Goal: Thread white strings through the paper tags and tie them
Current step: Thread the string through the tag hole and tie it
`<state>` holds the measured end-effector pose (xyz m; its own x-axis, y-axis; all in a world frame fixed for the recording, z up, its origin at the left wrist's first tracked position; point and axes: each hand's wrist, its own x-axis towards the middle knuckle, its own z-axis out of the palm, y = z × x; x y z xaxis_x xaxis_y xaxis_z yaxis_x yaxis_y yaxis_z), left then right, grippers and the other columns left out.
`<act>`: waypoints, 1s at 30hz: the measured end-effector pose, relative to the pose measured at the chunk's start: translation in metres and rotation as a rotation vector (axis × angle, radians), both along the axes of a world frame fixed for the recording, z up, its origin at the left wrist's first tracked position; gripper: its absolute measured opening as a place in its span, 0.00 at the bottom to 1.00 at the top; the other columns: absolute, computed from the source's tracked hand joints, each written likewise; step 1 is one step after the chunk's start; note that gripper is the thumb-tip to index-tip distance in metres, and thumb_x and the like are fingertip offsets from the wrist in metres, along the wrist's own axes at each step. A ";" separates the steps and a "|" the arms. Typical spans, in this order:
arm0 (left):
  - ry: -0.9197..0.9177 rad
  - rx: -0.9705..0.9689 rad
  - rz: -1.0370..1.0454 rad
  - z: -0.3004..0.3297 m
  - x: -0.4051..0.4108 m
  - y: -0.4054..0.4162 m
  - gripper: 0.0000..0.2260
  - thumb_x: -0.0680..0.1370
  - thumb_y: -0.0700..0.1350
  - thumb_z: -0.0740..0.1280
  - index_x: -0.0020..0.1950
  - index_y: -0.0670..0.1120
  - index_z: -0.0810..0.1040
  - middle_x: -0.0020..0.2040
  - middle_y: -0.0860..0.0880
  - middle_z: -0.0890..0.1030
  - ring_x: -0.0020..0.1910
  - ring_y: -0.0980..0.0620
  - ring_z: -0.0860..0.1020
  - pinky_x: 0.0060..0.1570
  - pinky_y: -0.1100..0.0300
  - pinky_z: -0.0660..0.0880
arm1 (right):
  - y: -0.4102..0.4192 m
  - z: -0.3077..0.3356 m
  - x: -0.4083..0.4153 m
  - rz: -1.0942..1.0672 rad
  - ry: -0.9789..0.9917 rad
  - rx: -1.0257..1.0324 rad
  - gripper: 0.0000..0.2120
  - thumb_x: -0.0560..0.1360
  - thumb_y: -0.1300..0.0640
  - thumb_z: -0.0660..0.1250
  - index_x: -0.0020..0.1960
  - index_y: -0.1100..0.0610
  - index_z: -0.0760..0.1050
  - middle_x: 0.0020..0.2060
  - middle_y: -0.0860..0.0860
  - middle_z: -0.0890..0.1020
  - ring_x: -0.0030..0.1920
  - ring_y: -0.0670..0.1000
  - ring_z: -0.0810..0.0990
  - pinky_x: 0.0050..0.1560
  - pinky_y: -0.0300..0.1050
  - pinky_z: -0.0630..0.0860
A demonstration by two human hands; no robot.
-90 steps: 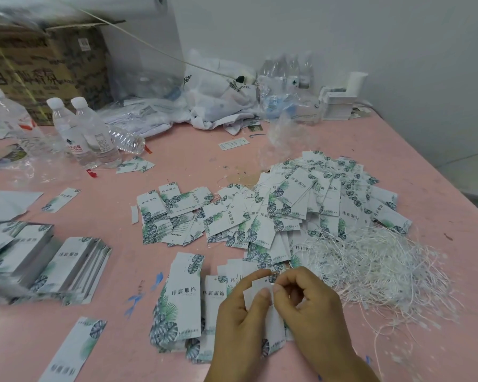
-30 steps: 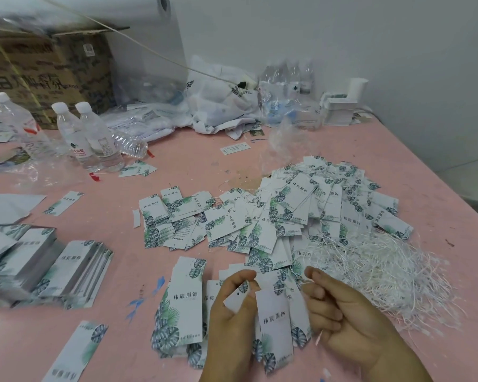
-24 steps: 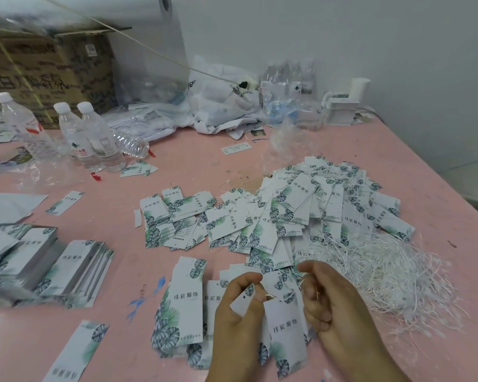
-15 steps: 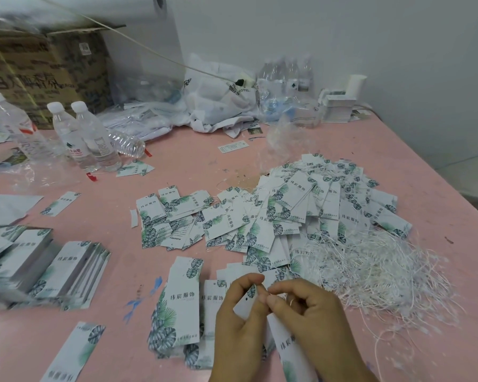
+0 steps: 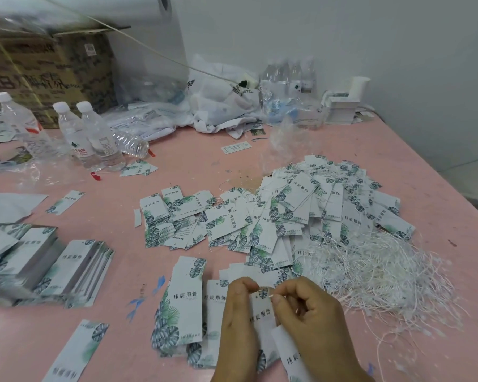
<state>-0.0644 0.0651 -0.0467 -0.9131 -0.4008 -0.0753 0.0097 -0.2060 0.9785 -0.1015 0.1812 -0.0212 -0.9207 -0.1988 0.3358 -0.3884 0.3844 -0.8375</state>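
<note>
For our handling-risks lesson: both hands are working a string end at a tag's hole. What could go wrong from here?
1. The string end pinched by the right hand is thin; it may miss the hole.
2. The left hand grips the tag only near its top, so it could twist.
3. The string pile looks tangled; later pulls may drag extras.

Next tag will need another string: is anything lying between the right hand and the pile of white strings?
Nothing visible does. The right hand pinches at the held tag, which the left hand grips. The string pile lies just right of it, with only bare pink table and loose strands between.
</note>
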 end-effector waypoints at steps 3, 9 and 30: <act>-0.045 0.070 0.029 0.008 -0.004 0.003 0.18 0.77 0.64 0.59 0.38 0.52 0.76 0.32 0.50 0.81 0.29 0.57 0.77 0.27 0.69 0.71 | -0.005 0.000 0.002 -0.017 0.071 0.039 0.07 0.67 0.58 0.70 0.41 0.47 0.76 0.27 0.43 0.69 0.28 0.41 0.69 0.31 0.31 0.68; -0.022 -0.025 -0.012 -0.005 -0.006 0.003 0.21 0.69 0.70 0.53 0.35 0.55 0.74 0.32 0.52 0.77 0.31 0.56 0.74 0.32 0.66 0.70 | -0.007 -0.004 0.002 -0.044 0.095 0.089 0.07 0.67 0.56 0.70 0.41 0.45 0.75 0.28 0.43 0.69 0.29 0.43 0.70 0.32 0.33 0.70; 0.025 0.058 -0.087 -0.012 -0.011 -0.001 0.11 0.72 0.56 0.61 0.42 0.50 0.76 0.48 0.45 0.82 0.46 0.47 0.79 0.50 0.48 0.72 | -0.007 -0.002 -0.001 -0.055 0.311 0.174 0.04 0.69 0.54 0.65 0.36 0.49 0.76 0.31 0.42 0.64 0.25 0.44 0.67 0.25 0.40 0.69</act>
